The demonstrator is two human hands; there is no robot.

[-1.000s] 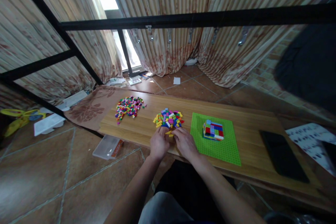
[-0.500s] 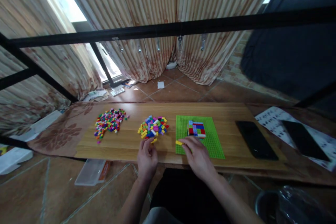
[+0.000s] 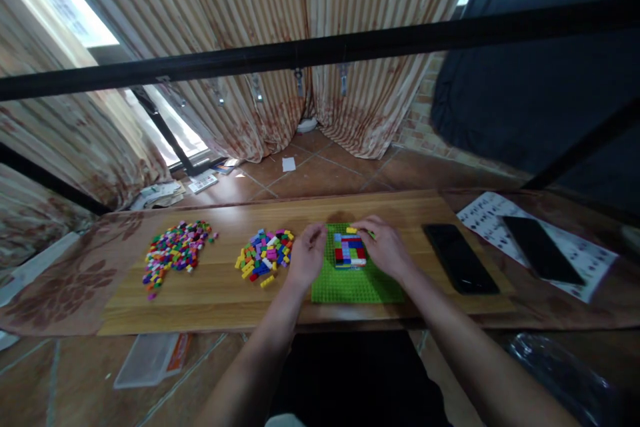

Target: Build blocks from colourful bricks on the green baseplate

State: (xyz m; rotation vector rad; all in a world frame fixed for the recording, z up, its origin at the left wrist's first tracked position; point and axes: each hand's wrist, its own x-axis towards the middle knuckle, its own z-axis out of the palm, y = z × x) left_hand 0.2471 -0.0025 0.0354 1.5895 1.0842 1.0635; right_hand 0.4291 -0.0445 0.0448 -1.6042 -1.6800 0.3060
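A green baseplate (image 3: 357, 288) lies on the wooden board, carrying a small block structure (image 3: 350, 252) of red, blue, white and light purple bricks. My right hand (image 3: 384, 243) pinches a yellow brick (image 3: 351, 230) at the far edge of the structure. Left of the structure, over the baseplate's left edge, is my left hand (image 3: 309, 255), its fingers curled together; what they hold, if anything, is too small to make out. A pile of larger mixed bricks (image 3: 265, 253) lies left of that hand, with a loose yellow brick (image 3: 267, 281) in front of it.
A heap of smaller coloured bricks (image 3: 177, 250) sits at the board's left. To the right are a black phone (image 3: 460, 259), a printed sheet (image 3: 480, 213) and a second dark device (image 3: 543, 250) on it. A clear plastic box (image 3: 145, 360) is on the floor.
The view has turned to the right. My left hand has moved from the brick pile to the baseplate's left edge. My right hand has carried the yellow brick to the structure's far side.
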